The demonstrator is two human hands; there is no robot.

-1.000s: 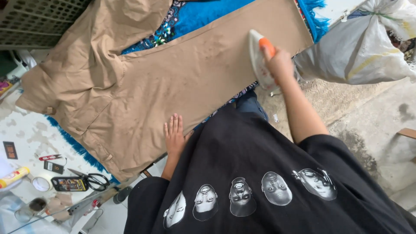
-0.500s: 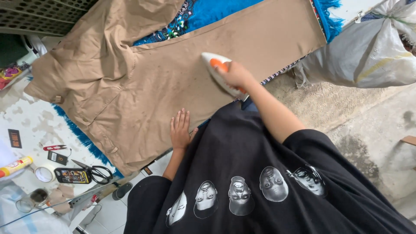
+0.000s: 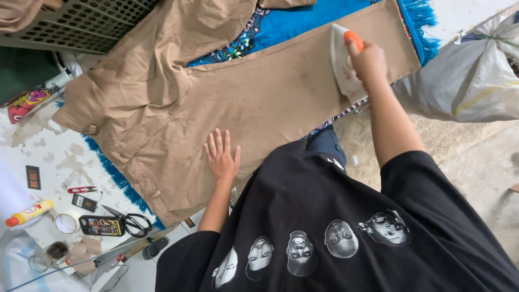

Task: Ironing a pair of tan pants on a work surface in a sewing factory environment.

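Tan trousers (image 3: 227, 103) lie spread flat on a blue patterned mat (image 3: 281, 24). My right hand (image 3: 367, 59) grips the orange handle of a white clothes iron (image 3: 341, 65), which rests on the trouser leg near its hem end. My left hand (image 3: 221, 157) lies flat on the fabric with fingers spread, pressing the lower edge of the same leg. My black printed shirt (image 3: 335, 232) fills the lower part of the view.
A perforated grey crate (image 3: 86, 24) stands at the top left. A white sack (image 3: 476, 75) sits at the right. On the white surface at the lower left lie black-handled scissors (image 3: 130, 220), a yellow bottle (image 3: 30, 212), a tape roll (image 3: 66, 223) and small packets.
The iron has slid along the trouser leg, first toward the waist, then back toward the hem end. My left hand has stayed flat on the fabric.
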